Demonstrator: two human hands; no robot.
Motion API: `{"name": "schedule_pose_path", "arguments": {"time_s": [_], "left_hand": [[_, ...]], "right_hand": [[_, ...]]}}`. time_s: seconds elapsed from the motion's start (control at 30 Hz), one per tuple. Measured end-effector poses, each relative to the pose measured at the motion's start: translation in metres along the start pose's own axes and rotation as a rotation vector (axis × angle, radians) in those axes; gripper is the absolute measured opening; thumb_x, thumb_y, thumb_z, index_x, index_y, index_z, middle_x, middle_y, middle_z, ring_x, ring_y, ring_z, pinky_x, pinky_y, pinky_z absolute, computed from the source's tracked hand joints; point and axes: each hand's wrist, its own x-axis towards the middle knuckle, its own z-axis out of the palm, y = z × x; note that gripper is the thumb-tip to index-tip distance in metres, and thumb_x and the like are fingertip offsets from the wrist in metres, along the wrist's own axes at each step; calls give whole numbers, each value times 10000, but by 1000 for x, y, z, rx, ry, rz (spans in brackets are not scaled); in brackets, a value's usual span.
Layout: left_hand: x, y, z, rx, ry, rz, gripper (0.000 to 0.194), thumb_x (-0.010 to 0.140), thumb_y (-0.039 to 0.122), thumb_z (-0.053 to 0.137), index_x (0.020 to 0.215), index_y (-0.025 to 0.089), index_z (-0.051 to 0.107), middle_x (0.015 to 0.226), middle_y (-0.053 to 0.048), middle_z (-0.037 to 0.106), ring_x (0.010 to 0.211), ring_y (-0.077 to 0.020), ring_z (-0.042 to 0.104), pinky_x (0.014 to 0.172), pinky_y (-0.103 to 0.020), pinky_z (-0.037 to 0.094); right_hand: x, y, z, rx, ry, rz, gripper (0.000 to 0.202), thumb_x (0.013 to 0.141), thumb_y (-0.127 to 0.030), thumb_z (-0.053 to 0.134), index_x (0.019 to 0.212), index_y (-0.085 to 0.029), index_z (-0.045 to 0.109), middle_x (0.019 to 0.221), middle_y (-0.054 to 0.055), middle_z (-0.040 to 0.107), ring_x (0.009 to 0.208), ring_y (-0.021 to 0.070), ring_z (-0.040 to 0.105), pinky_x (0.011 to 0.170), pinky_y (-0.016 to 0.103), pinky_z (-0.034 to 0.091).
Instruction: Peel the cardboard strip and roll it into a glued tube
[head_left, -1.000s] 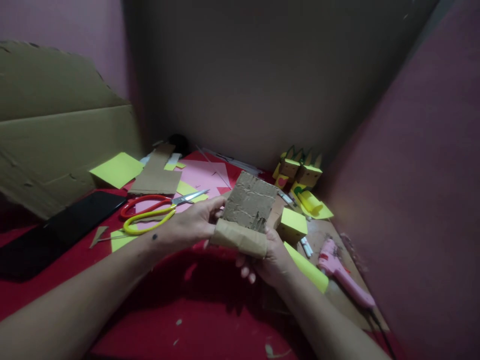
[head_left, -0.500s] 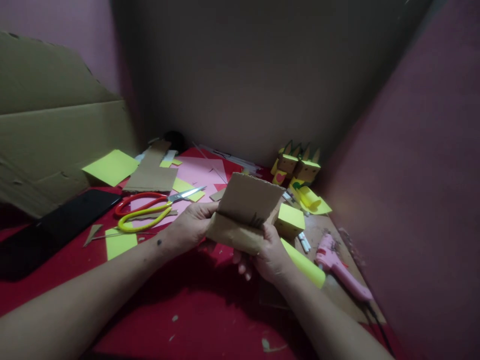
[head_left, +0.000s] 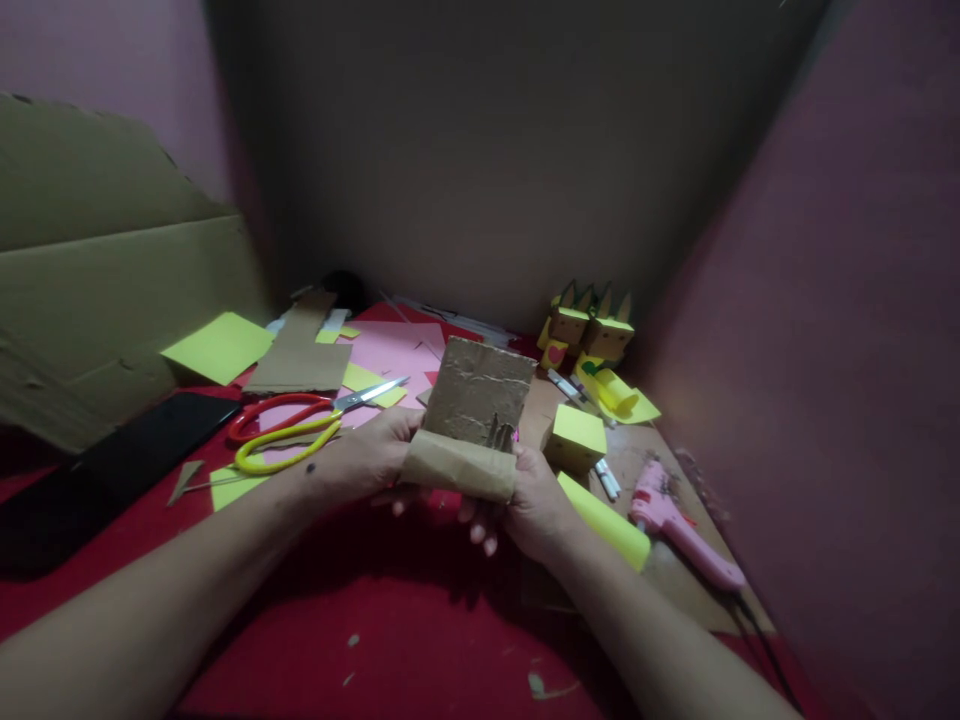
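**Two hands hold up a bent piece of brown cardboard**

The person's left hand (head_left: 394, 450) grasps the left edge of the bent piece of brown cardboard (head_left: 480, 390), and the right hand (head_left: 536, 500) grasps its lower right corner, some fingertips showing underneath. The cardboard is raised over a red surface (head_left: 420, 640), its rough, torn-faced panel leaning up behind a smooth front strip.

Near the left hand lie metal-bladed scissors with one red and one yellow handle (head_left: 339, 407), partly over flat pink paper (head_left: 397, 345). A flat black rectangular object (head_left: 127, 470) lies farther left.

Near the right hand stand a yellow-topped cardboard block (head_left: 581, 432) and, just beside the wrist, a rolled yellow paper sheet (head_left: 611, 528). A pink glue gun (head_left: 682, 535) lies farther right. Two small box-headed figures with pointed tops (head_left: 611, 340) stand at the back.
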Motion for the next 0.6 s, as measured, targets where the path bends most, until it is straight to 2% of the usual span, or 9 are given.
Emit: {"name": "schedule_pose_path", "arguments": {"time_s": [0.17,0.27,0.4,0.5,0.6], "left_hand": [[0,3,2,-15,1,12,137,679,151,609,793,130,683,476,23,590,327,-67,444,303,-150,294],[2,1,2,-46,52,17,194,653,132,609,831,136,685,444,42,559,327,-65,433,303,-139,295],[4,-4,-2,-71,135,-6,113,646,171,607,743,142,657,417,44,528,314,-64,406,296,-142,292],[4,-7,-6,-71,132,-12,36,635,175,626,659,149,616,401,47,503,310,-66,396,295,-148,292],[5,-8,-4,-89,128,-16,48,629,173,639,631,150,597,391,47,493,305,-62,383,289,-144,278]], "right_hand": [[1,0,2,-11,27,-37,195,605,-233,633,757,-113,621,446,15,631,289,128,541,235,169,395],[2,0,2,7,20,-47,187,607,-232,653,752,-120,616,436,2,620,296,120,537,246,162,393],[4,2,0,42,-19,-78,204,624,-255,676,771,-130,609,522,20,670,364,132,599,299,176,454],[4,3,1,45,-16,-94,200,633,-239,647,795,-126,615,534,28,680,369,139,610,294,174,452],[3,2,3,42,12,-77,219,632,-233,622,825,-129,615,486,6,652,327,140,580,263,178,429]]}}
